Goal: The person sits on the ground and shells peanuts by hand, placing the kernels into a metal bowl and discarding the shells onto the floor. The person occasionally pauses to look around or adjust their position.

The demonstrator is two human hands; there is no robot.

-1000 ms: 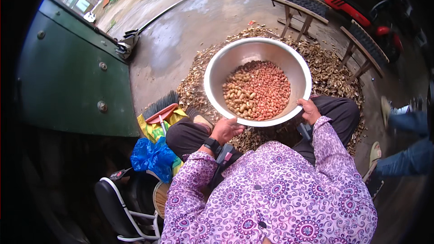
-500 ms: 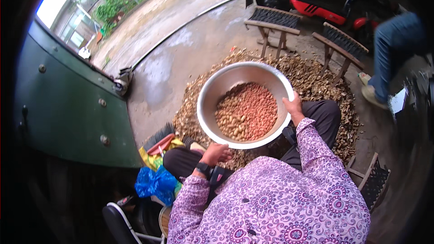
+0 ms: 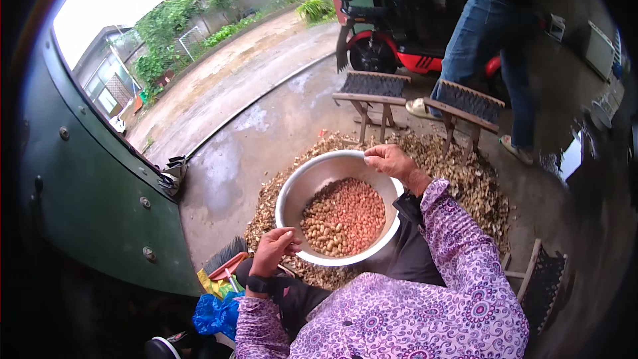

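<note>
A wide metal basin (image 3: 290,183) rests across my lap, tilted a little. Red shelled peanuts (image 3: 359,209) fill its right side, and tan unshelled peanuts (image 3: 322,234) lie at the near left. My right hand (image 3: 392,161) grips the far right rim, thumb and fingers pinched on it. At the near left rim is my left hand (image 3: 274,251), its fingers curled against the edge; a dark band circles that wrist. Broken peanut shells (image 3: 468,183) are heaped on the floor around and beneath the basin.
Two folding stools (image 3: 375,85) stand beyond the shells; another stool (image 3: 541,286) is at right. A person in jeans (image 3: 482,33) walks before a red scooter (image 3: 419,62). A green metal panel (image 3: 100,193) rises at left, near a brush (image 3: 226,257) and blue plastic bag (image 3: 216,314).
My right hand has shifted from the basin's right side to its far rim. My left hand has come up onto the near left rim. The person in jeans has moved leftward.
</note>
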